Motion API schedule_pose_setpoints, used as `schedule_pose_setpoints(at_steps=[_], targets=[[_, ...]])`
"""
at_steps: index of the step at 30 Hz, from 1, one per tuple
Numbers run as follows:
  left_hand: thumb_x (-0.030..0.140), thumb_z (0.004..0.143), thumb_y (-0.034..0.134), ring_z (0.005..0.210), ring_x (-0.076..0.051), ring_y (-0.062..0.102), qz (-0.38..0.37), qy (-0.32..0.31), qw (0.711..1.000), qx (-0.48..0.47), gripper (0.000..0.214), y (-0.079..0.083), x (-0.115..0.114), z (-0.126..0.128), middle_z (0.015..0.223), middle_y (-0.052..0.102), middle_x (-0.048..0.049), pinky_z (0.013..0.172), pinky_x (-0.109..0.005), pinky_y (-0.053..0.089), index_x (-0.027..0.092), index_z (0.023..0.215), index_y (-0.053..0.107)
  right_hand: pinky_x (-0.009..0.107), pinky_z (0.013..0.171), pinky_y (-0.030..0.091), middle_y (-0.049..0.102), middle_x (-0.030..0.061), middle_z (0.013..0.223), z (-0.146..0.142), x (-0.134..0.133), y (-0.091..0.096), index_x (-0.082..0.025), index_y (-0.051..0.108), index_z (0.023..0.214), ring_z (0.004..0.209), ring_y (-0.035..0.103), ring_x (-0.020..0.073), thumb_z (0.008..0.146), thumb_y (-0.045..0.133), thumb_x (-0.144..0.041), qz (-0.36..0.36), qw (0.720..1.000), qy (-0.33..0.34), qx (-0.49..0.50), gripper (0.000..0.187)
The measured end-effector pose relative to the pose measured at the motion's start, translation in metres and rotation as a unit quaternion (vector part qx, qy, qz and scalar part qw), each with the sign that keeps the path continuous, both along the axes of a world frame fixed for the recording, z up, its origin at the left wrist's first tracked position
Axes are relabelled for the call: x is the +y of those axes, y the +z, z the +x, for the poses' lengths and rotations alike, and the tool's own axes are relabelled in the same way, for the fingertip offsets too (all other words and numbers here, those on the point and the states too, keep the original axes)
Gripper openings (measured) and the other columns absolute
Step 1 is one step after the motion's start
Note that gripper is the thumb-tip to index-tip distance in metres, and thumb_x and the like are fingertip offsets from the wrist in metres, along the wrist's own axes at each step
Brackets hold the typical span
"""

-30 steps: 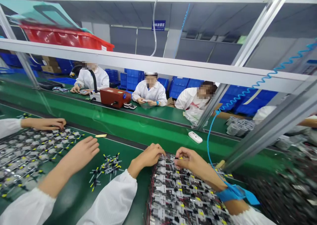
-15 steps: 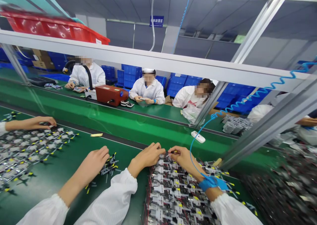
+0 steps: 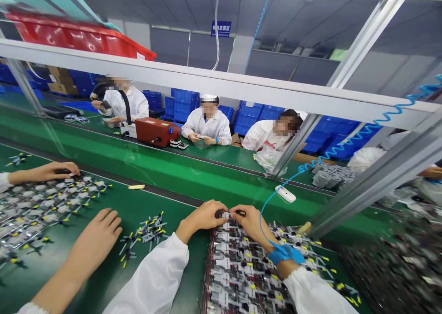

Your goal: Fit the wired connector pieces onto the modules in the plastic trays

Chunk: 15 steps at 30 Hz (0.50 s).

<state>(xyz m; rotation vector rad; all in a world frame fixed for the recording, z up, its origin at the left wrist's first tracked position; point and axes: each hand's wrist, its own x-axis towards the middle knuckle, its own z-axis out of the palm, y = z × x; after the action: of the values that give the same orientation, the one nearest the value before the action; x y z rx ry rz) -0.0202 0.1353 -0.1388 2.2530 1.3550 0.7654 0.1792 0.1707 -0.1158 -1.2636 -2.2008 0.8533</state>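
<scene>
The left hand [image 3: 204,215] and right hand [image 3: 252,223] pinch a small grey-and-black part [image 3: 226,214] between their fingertips, at the far left end of the dense rows of parts [image 3: 241,270] on the green counter [image 3: 196,270].

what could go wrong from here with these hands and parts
The small part pinched between the left hand and right hand could slip among the packed rows. The blue cord loops close by the right hand and might snag. A co-worker's hand is near the loose pile beside the left sleeve, so a bump might scatter it.
</scene>
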Motion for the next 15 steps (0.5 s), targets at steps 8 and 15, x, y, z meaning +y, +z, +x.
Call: schedule_pose_setpoints(at_steps=[8,15], targets=[[0.032,0.087,0.066,0.096,-0.02,0.064,0.006,-0.014,0.999,-0.034,0.023,-0.0044,0.0048,-0.0028,0.101,0.069,-0.0049,0.089,-0.029,0.045,0.021,0.107,0.071,0.029,0.072,0.046,0.073,0.0034,0.08,0.0009,0.003,-0.0064,-0.019,0.074,0.082,0.077,0.066,0.0212,0.078,0.062,-0.028,-0.006,1.0,0.0,-0.017,0.016],[0.03,0.085,0.066,0.096,-0.019,0.063,0.009,-0.01,0.998,-0.055,0.022,-0.004,0.0039,-0.0016,0.104,0.067,-0.0054,0.089,-0.027,0.046,0.02,0.105,0.072,0.029,0.073,0.046,0.072,0.0034,0.08,0.002,0.0023,-0.006,-0.019,0.073,0.081,0.078,0.066,0.0215,0.079,0.057,-0.026,0.003,1.0,0.01,-0.022,0.017]])
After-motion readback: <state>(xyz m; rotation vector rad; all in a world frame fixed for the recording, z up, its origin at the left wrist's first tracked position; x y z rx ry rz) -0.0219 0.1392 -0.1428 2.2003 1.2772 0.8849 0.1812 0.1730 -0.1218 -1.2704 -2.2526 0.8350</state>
